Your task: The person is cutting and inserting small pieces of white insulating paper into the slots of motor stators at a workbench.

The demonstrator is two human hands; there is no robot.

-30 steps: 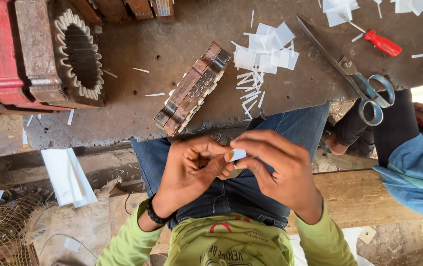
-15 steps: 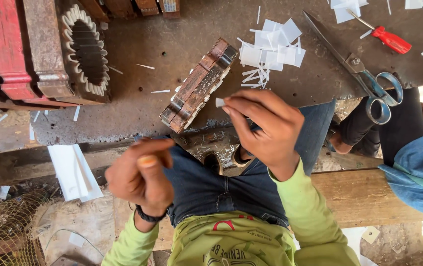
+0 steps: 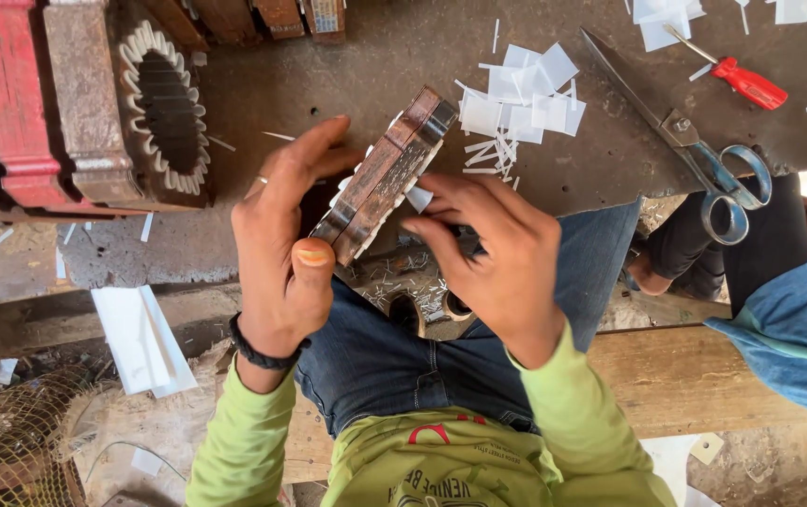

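Observation:
My left hand (image 3: 283,252) grips a rusty laminated metal core (image 3: 382,175), holding it tilted on edge over my knees, thumb on its near end. My right hand (image 3: 495,252) pinches a small white paper piece (image 3: 419,198) against the core's right side. Both sleeves are lime green, and a black band sits on my left wrist.
A pile of white paper squares and strips (image 3: 516,101) lies on the dark worktop (image 3: 394,47), with large scissors (image 3: 695,155) and a red-handled screwdriver (image 3: 742,80) to the right. More cores (image 3: 161,108), one lined with white paper, stand left. Another person's leg (image 3: 789,300) is at right.
My left hand came up from my lap and took hold of the metal core, lifting it toward me. My right hand carried the white paper piece to the core's side.

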